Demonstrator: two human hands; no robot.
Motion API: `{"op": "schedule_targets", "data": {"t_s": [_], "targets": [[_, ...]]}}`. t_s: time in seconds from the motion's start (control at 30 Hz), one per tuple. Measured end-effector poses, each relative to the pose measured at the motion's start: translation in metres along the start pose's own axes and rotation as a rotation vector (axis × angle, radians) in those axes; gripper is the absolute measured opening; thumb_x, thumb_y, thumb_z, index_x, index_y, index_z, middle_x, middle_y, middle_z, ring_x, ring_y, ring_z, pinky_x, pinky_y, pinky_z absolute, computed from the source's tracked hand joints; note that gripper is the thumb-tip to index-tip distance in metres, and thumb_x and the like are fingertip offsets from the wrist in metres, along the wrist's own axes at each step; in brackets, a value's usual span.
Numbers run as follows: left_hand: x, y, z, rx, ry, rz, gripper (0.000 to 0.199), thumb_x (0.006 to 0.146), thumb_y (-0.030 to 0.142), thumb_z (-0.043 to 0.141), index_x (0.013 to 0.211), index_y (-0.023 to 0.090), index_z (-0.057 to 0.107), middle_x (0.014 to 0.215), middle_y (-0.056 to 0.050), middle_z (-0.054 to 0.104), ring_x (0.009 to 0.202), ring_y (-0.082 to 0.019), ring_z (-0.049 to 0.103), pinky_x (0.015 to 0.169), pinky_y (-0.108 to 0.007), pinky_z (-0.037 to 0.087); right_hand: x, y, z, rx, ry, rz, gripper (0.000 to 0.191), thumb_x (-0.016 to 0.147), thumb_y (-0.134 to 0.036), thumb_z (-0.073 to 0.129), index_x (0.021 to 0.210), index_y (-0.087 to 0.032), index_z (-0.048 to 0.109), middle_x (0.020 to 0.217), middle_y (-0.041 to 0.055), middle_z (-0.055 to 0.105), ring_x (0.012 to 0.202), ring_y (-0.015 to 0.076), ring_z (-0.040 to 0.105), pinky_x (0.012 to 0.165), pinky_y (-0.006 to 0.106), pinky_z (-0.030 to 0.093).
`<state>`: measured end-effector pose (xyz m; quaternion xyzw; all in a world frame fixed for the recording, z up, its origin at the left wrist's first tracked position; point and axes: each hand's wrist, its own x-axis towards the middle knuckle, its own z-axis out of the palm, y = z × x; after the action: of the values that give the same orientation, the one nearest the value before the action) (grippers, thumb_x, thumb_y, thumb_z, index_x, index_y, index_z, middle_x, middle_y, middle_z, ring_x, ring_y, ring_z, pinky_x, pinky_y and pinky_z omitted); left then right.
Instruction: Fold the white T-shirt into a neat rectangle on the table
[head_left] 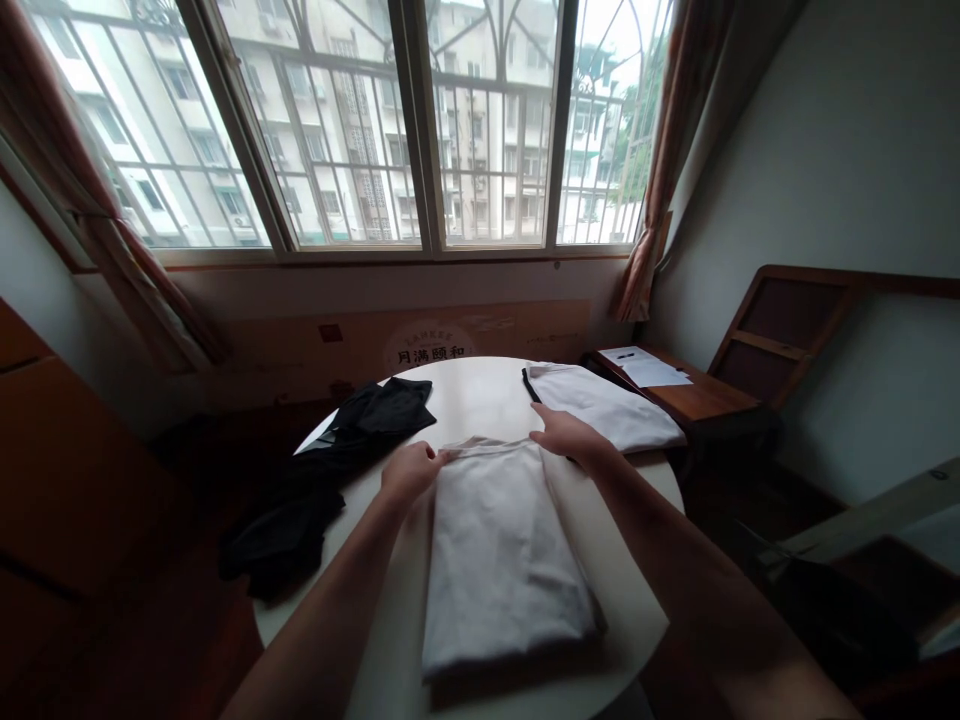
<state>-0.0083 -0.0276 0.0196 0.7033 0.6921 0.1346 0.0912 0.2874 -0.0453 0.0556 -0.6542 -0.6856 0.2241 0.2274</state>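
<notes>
A folded white garment (502, 550) lies lengthwise on a round white table (469, 390), with its far edge drawn fairly straight between my hands. My left hand (411, 472) pinches that edge at the far left corner, thumb and fingers together. At the far right corner, my right hand (566, 435) has its index finger stretched out, while the lower fingertips close on the cloth; their exact grip is partly hidden. Just beyond the right hand rests a second white garment (607, 405) with a black strip along its left side.
Black clothes (382, 410) lie along the table's left side, some hanging over the edge. To the right stands a wooden chair (705, 390) with white papers (649, 367) and a pen on its seat. A long printed box (300, 345) sits below the barred window (487, 150).
</notes>
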Motion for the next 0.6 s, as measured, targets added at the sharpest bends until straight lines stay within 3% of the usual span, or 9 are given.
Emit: {"op": "schedule_targets", "data": {"t_s": [0.13, 0.33, 0.43, 0.6], "targets": [[-0.003, -0.006, 0.008, -0.057, 0.004, -0.002, 0.039, 0.09, 0.056, 0.054, 0.082, 0.022, 0.072, 0.091, -0.008, 0.077, 0.082, -0.024, 0.068, 0.057, -0.028, 0.032, 0.024, 0.013, 0.028, 0.012, -0.061, 0.032, 0.07, 0.075, -0.022, 0.073, 0.143, -0.017, 0.056, 0.121, 0.0171, 0.071, 0.091, 0.0283, 0.069, 0.074, 0.033, 0.053], [0.006, -0.015, 0.011, -0.161, 0.009, 0.032, 0.025, 0.088, 0.044, 0.06, 0.083, 0.023, 0.074, 0.09, -0.006, 0.077, 0.083, -0.023, 0.068, 0.061, -0.027, 0.036, 0.028, 0.037, 0.046, 0.02, 0.007, -0.041, 0.065, 0.078, -0.011, 0.064, 0.143, -0.017, 0.057, 0.135, 0.014, 0.064, 0.118, 0.0285, 0.062, 0.101, 0.034, 0.046], [0.007, -0.015, 0.013, -0.176, 0.034, 0.039, 0.022, 0.087, 0.041, 0.062, 0.083, 0.023, 0.074, 0.091, -0.006, 0.077, 0.084, -0.023, 0.068, 0.063, -0.027, 0.038, 0.027, 0.041, 0.046, 0.026, 0.025, -0.069, 0.058, 0.082, -0.011, 0.06, 0.14, -0.014, 0.06, 0.123, 0.0145, 0.07, 0.11, 0.0264, 0.065, 0.1, 0.033, 0.045], [0.004, -0.01, 0.013, -0.213, 0.04, 0.041, 0.02, 0.087, 0.04, 0.062, 0.083, 0.022, 0.072, 0.089, -0.005, 0.077, 0.084, -0.022, 0.068, 0.066, -0.027, 0.04, 0.027, 0.042, 0.05, 0.061, 0.023, -0.094, 0.062, 0.084, -0.019, 0.06, 0.145, -0.013, 0.054, 0.091, 0.0076, 0.073, 0.082, 0.0201, 0.065, 0.082, 0.029, 0.049]]}}
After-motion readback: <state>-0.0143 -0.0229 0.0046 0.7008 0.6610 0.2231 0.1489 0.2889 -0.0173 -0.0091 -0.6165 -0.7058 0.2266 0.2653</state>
